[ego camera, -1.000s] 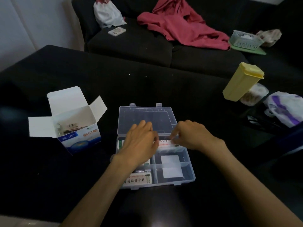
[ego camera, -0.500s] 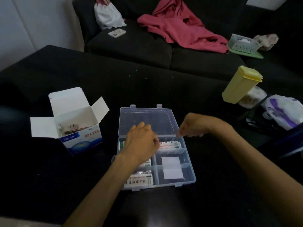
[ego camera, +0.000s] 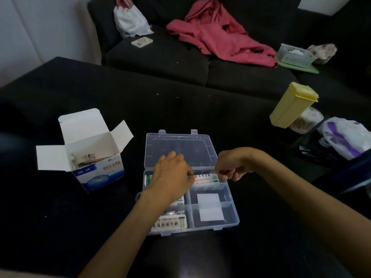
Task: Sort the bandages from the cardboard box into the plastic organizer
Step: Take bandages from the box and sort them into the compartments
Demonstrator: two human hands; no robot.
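Yellow container (ego camera: 292,104) right of organizer (ego camera: 232,207).

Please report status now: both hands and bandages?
Both hands, left hand and right hand, over organizer. Bandage pack between them. Box open.

Dim, soft focus, wide-angle edge warping.

I see my left hand (ego camera: 170,177) knuckles-up, fingers bent downward, fingertips hidden. My right hand (ego camera: 232,166) sits beside it with curled fingers, both forearms angled inward.
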